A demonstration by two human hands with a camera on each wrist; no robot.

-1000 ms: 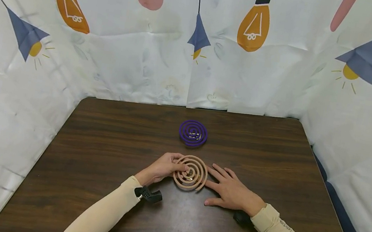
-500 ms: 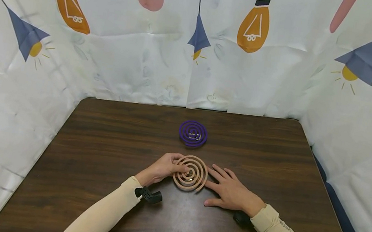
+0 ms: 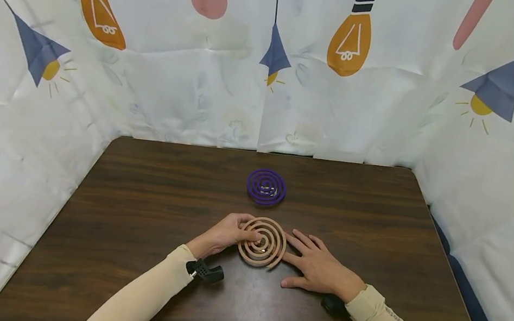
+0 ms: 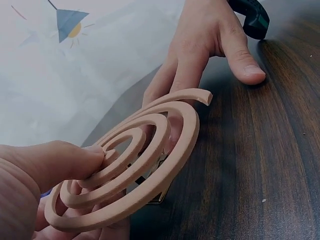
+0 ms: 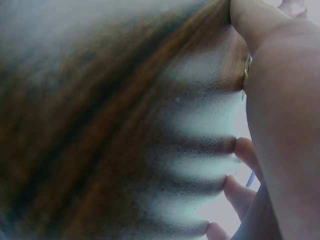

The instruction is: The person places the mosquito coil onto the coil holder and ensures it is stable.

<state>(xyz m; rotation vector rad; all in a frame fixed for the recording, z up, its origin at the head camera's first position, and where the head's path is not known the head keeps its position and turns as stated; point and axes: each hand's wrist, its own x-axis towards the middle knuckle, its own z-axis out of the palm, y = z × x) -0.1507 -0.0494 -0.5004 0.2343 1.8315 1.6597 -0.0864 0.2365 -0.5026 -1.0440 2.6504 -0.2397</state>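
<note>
A tan mosquito coil [image 3: 282, 247] is pinched at its left side by my left hand [image 3: 223, 234]. The thumb presses on top near the spiral's middle, and other fingers lie underneath. In the left wrist view the coil [image 4: 189, 132] tilts above the table, and a small gold-coloured metal piece [image 4: 159, 197] shows beneath it, partly hidden. My right hand [image 3: 321, 268] lies spread beside the coil's right edge, its fingertips on the table in the right wrist view. Whether those fingers touch the metal piece cannot be made out.
A purple mosquito coil [image 3: 265, 185] sits farther back on the dark wooden table [image 3: 160, 180], with a small metal piece showing through its rings. Printed white cloth [image 3: 226, 101] hangs behind and at both sides.
The head view has shifted slightly. The coil's near edge looks a little lower, while both hands stay in nearly the same places.
</note>
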